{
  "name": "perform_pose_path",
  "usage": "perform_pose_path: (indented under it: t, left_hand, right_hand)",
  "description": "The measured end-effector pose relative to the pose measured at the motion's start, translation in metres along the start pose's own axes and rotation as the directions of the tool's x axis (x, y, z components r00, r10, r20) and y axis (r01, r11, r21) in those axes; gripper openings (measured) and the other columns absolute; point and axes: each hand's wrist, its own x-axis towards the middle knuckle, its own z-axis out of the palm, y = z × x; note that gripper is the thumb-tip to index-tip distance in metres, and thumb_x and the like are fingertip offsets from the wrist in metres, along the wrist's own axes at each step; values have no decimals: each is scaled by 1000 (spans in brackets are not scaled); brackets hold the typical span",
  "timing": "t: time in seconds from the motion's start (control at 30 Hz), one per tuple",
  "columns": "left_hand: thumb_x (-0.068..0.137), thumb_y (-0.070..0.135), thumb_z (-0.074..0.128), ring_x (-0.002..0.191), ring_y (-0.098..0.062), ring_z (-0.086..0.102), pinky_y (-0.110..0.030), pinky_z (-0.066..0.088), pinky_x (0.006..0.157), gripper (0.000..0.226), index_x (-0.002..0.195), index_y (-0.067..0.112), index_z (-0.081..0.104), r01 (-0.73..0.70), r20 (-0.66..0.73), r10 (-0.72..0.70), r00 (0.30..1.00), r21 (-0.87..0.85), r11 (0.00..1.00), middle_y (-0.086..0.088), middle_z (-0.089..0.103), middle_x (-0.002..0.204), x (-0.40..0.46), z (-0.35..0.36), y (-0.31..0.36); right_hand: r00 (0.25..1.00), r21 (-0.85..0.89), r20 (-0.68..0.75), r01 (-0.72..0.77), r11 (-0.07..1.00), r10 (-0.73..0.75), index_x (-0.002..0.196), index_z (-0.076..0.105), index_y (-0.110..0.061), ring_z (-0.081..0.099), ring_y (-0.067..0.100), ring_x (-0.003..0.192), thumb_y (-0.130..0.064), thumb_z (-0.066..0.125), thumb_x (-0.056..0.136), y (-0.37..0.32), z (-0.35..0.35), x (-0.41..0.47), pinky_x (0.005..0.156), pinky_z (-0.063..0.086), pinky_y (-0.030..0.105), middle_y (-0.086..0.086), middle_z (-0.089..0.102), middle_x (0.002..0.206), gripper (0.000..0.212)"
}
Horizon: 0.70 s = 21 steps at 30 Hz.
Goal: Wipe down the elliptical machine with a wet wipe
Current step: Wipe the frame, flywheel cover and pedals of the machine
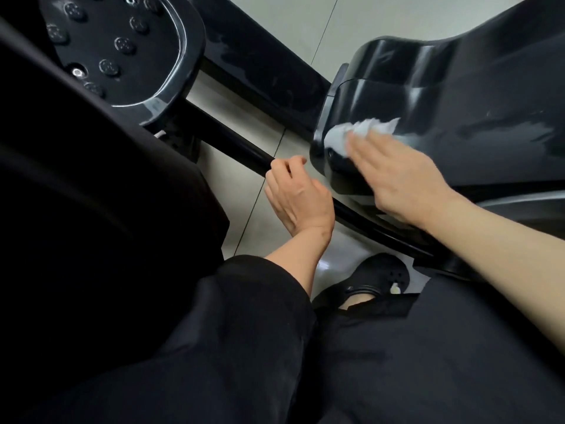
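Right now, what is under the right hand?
The right hand presses a white wet wipe flat on the black housing. The wipe's edge shows past the fingertips; the rest, and the housing beneath, is covered.

Pale tiled floor (263,237) — the black elliptical machine (458,96) and a black shoe (379,280) stand on it.

My right hand (397,175) lies flat at centre right of the frame, fingers straight, forearm bare; my left hand (298,197) hangs mid-frame, fingers loosely curled, holding nothing.
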Motion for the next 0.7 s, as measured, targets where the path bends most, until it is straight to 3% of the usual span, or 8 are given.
perform_pose_path:
  t: [0.1,0.17,0.27,0.4,0.47,0.57,0.67,0.7]
  left_hand:
    - [71,9,31,84,-26,51,-23,23,73,41,92,13,66,-34,0,34,999,38,999,-6,59,93,-5,1,-3]
    - [71,9,31,85,-26,53,-24,24,73,42,92,14,67,-22,9,21,1000,37,999,-4,61,92,-4,1,0]
    - [75,12,28,88,-25,56,-28,34,74,47,97,15,69,-57,53,56,997,2,998,-2,65,94,3,5,13]
    - [86,-4,47,108,-26,57,-33,44,88,39,119,8,63,6,200,26,979,-155,988,-5,63,121,10,16,33]
    - [93,1,47,122,-21,51,-30,41,98,39,129,10,58,51,244,-4,970,-185,981,-3,56,134,7,22,43]
    - [96,5,49,131,-23,45,-31,35,107,40,135,8,54,-20,255,74,964,-206,978,-6,51,142,1,31,52]
    - [92,3,52,132,-25,46,-34,32,112,42,134,6,55,-65,220,103,970,-174,982,-9,52,142,-6,38,58]
    - [90,1,53,131,-26,47,-36,33,111,42,132,6,57,-81,208,117,971,-176,981,-10,53,140,-8,39,60]
  right_hand:
    - [974,106,6,-226,968,227,136,32,20,41,50,118,-6,17,78,10,-11,26,106,36,52,35,38,138,65]
    - [986,135,4,-165,977,166,134,38,17,39,48,118,-4,25,76,0,-10,40,101,40,53,30,42,138,62]
    - [999,69,-49,18,997,-14,138,38,15,39,50,126,-10,13,80,0,0,28,106,38,54,27,38,145,67]
    - [992,-114,81,-92,989,101,144,12,19,29,52,133,-10,-9,81,16,-19,-12,113,23,55,38,21,149,73]
    - [987,-190,94,-114,975,134,145,15,18,28,50,134,-14,-1,88,8,-21,-29,116,21,52,35,24,150,67]
    - [978,-281,125,-126,951,167,145,22,16,28,45,137,-24,31,95,14,-28,-49,118,17,47,31,29,150,65]
    - [908,-251,58,-390,886,416,143,32,13,31,42,137,-35,35,96,37,-54,-47,119,18,46,27,38,146,67]
    - [899,-230,54,-412,882,434,142,34,11,31,42,137,-37,32,96,38,-60,-45,118,18,47,26,40,145,66]
